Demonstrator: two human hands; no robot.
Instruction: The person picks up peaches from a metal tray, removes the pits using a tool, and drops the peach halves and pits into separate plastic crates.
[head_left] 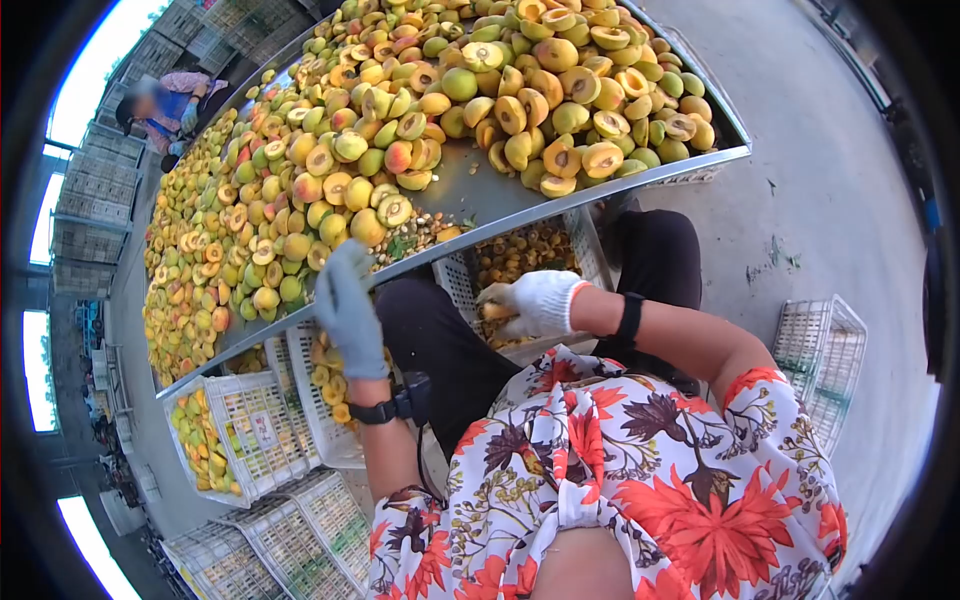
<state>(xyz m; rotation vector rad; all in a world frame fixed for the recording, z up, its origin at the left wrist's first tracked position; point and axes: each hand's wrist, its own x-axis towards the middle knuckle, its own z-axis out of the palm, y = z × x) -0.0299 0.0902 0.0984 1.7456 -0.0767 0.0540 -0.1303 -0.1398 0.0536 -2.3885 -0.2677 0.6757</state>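
Observation:
My left hand (348, 305), in a grey glove, is raised at the near edge of the metal table (470, 205), beside the heap of halved yellow-green fruit (330, 190). Its fingers point up towards the heap and look extended, with nothing visible in them. My right hand (540, 303), in a white glove, is closed round a yellowish fruit piece (495, 308), partly covered by the fingers. It is low over a white crate (457, 285) of small brownish-yellow pieces, between the knees. Pits and crumbs (425, 225) lie near the table edge.
Fruit-filled crates (262, 430) stand below the table at left, with more crates (275, 540) at lower left. Another crate (820, 365) stands on the floor at right. A person (170, 108) is at the table's far left. Stacked crates (95, 210) line the back.

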